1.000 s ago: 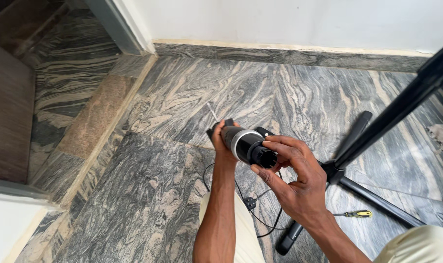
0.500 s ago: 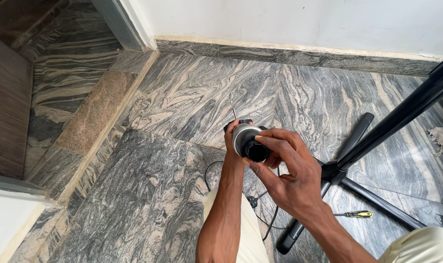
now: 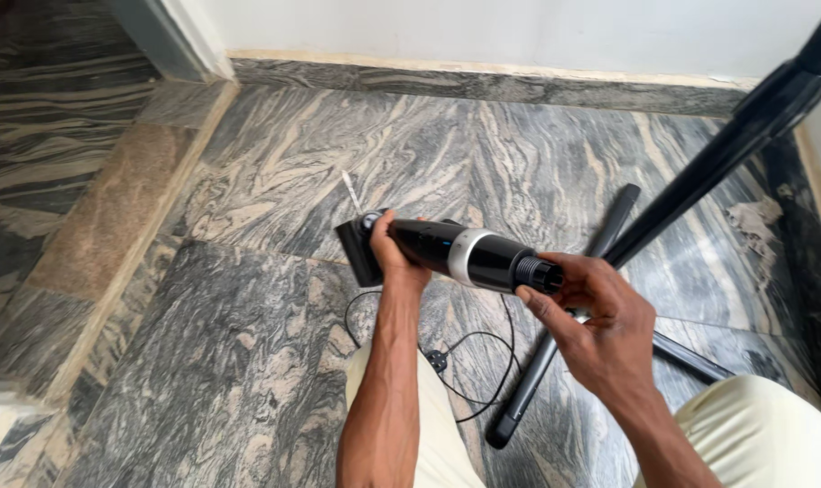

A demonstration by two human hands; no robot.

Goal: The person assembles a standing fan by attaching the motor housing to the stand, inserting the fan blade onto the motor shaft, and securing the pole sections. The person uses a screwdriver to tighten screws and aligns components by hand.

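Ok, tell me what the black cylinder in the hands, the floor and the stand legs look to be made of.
Cylinder: likely glossy black plastic, given its sharp highlights, with a silver band, metal or plated plastic, and a ribbed end. Floor: polished stone, granite or marble by its grey-and-tan swirled veining and slab joints. Stand legs: black tube, probably painted metal or plastic; hard to say which.

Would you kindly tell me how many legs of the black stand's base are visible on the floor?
2. One leg runs from near the wall toward the person's knee, passing under the right hand. Another pokes out right of that hand. Others may be hidden.
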